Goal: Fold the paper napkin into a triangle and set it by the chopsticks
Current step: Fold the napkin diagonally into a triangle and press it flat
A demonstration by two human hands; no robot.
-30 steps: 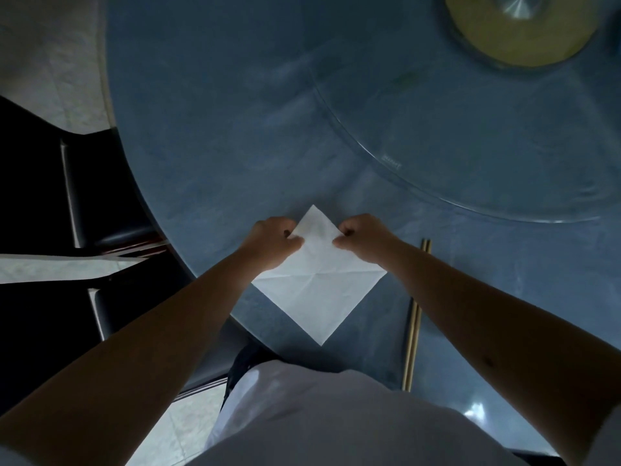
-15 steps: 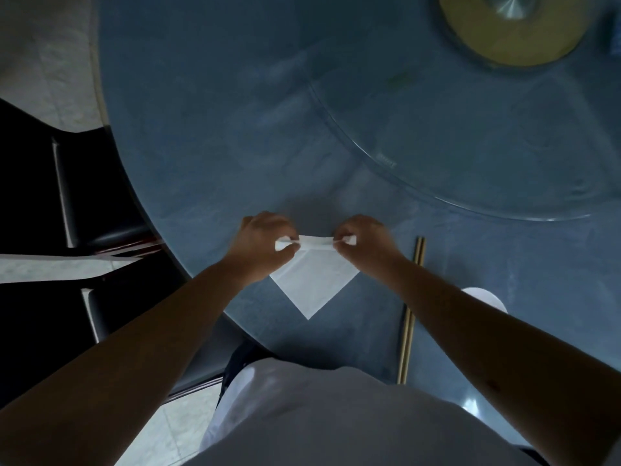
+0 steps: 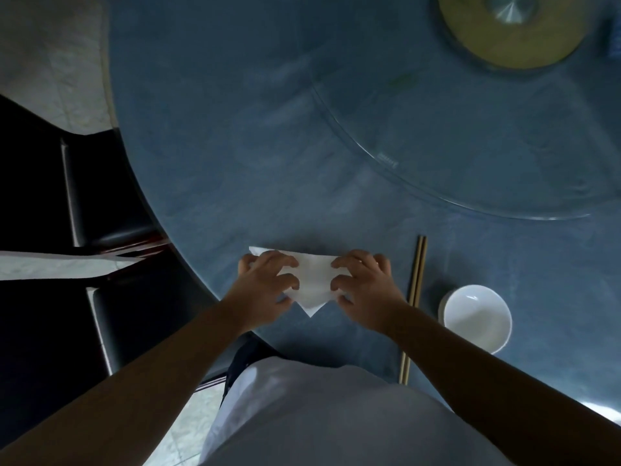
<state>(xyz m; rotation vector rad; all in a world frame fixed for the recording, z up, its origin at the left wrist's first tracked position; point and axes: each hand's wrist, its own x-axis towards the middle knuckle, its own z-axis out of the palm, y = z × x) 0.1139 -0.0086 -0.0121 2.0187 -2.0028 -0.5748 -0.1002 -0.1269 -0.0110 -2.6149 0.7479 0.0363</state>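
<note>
A white paper napkin (image 3: pixel 314 280) lies folded into a triangle on the blue round table (image 3: pixel 235 146), its long edge away from me and its tip pointing at me. My left hand (image 3: pixel 265 284) presses on its left part with spread fingers. Over on the napkin's right part, my right hand (image 3: pixel 364 285) presses down the same way. A pair of wooden chopsticks (image 3: pixel 414 304) lies just right of my right hand, running towards and away from me.
A white bowl (image 3: pixel 475 317) sits right of the chopsticks. A glass turntable (image 3: pixel 470 156) with a yellow-rimmed hub (image 3: pixel 510 28) covers the far right of the table. Black chairs (image 3: pixel 100 203) stand at the left, beside the table's edge.
The far corner of the napkin came down onto the near corner, turning the diamond into a triangle. Both hands went from pinching the corner to pressing flat on the folded paper.
</note>
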